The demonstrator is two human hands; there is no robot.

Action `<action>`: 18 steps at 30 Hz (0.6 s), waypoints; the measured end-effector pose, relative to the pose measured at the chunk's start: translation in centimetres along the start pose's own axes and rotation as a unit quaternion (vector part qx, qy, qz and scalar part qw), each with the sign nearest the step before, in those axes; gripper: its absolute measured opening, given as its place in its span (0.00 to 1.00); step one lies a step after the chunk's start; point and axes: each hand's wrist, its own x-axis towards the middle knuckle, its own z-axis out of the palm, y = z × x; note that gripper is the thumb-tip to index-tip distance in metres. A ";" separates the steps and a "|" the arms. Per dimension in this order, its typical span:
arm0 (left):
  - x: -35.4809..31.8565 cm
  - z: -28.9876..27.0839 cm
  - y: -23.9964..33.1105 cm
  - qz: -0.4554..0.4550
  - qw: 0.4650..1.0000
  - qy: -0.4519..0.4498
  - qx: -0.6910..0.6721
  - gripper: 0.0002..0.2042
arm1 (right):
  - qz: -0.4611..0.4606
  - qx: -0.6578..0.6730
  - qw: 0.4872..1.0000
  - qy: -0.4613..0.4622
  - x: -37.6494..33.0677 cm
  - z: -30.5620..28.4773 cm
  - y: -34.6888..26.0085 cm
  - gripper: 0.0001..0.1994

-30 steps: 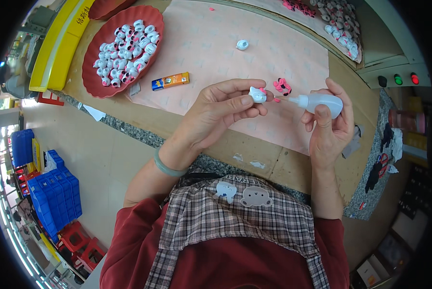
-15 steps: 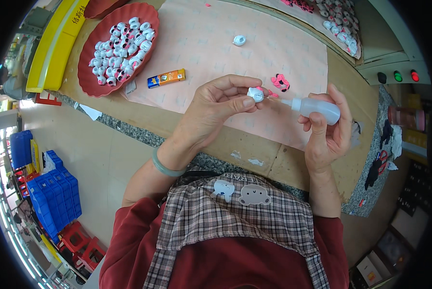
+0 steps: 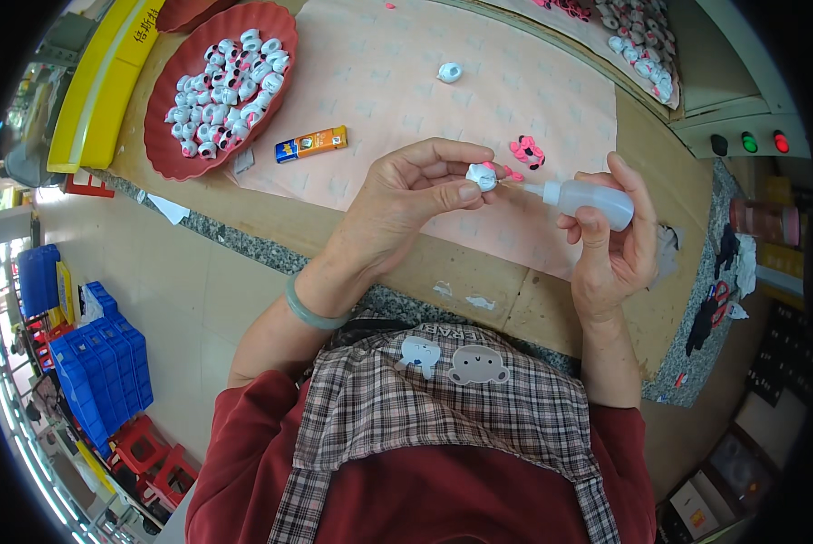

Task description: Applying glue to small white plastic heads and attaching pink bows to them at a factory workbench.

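Between the thumb and fingers of my left hand (image 3: 422,186) is a small white figure head (image 3: 482,177) with a pink bit on top. My right hand (image 3: 617,240) grips a translucent squeeze bottle (image 3: 592,203), tilted on its side. Its thin nozzle points left and meets or nearly meets the head; I cannot tell which. Just beyond the nozzle lies a little pile of pink and black pieces (image 3: 528,152) on the pink sheet (image 3: 379,82). Another white head (image 3: 449,72) sits alone farther back.
A red scalloped bowl (image 3: 160,118) full of white heads stands at the left, beside a yellow bin (image 3: 98,91). An orange and blue box (image 3: 310,144) lies near it. At the far right is a shelf edge with coloured buttons (image 3: 749,142). Scissors (image 3: 720,304) hang at the right edge.
The bottle and my right hand have shifted very slightly left. My left hand still holds the white head in nearly the same place.
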 end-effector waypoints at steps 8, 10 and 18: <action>0.0 -0.1 -0.1 0.001 1.000 0.005 0.002 0.16 | 0.005 -0.006 1.000 0.000 0.0 -0.1 0.1 0.20; 0.0 -0.2 0.0 0.001 1.000 0.007 0.004 0.16 | 0.005 -0.008 1.000 0.000 0.0 -0.1 0.2 0.20; 0.0 -0.3 -0.1 0.012 1.000 0.017 0.021 0.16 | 0.001 -0.023 1.000 -0.009 0.0 -0.2 0.3 0.19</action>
